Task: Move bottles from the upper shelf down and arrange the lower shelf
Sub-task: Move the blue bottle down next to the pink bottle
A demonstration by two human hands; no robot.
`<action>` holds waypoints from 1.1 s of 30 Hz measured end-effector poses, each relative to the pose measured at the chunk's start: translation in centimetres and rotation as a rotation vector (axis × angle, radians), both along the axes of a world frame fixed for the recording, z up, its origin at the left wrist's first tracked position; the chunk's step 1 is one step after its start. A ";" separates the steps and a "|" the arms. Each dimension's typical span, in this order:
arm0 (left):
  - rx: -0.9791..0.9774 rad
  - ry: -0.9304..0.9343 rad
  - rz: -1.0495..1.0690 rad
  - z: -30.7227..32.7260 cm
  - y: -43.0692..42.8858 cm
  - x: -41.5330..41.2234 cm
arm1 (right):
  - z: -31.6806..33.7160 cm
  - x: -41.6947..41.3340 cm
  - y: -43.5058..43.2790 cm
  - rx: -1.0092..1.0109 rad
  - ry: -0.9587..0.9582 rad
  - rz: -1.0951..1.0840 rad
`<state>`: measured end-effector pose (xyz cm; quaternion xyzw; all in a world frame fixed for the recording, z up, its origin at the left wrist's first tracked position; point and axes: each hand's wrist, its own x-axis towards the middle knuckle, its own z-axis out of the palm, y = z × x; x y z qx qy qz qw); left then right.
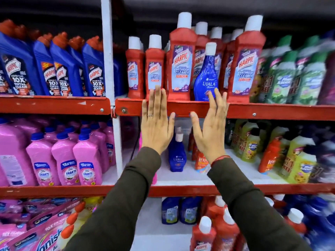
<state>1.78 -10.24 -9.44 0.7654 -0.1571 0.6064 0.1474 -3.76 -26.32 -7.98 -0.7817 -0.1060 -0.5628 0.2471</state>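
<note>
While both arms reach up, the left hand (156, 124) and right hand (211, 127) are spread flat and hold nothing. The blue Ujala bottle (206, 77) stands on the upper shelf (262, 111), between red Harpic bottles (181, 58).

This is a shop aisle for household cleaners. Red metal shelves (272, 113) hang on a white upright (108, 60) and carry many copies of each product, labels facing out. Left of the upright stand rows of blue Harpic bottles (59, 69), with pink Shakti bottles (65, 160) below them. Right of it stand red Harpic bottles (181, 60) and green bottles (282, 77). Some yellow bottles (299, 167) bear "buy 1 get 1 free" offer print.
</note>
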 end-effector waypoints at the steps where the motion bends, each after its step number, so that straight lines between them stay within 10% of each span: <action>1: 0.012 -0.020 0.004 0.9 -0.2 0.2 | 1.0 0.2 -0.6 0.015 -0.005 0.027; 19: 0.049 -0.037 0.074 3.7 -0.6 1.8 | 11.8 4.4 -6.6 0.360 0.552 0.518; 33: 0.074 -0.028 0.112 3.6 -0.5 2.0 | 11.6 2.5 -6.4 0.484 0.283 0.640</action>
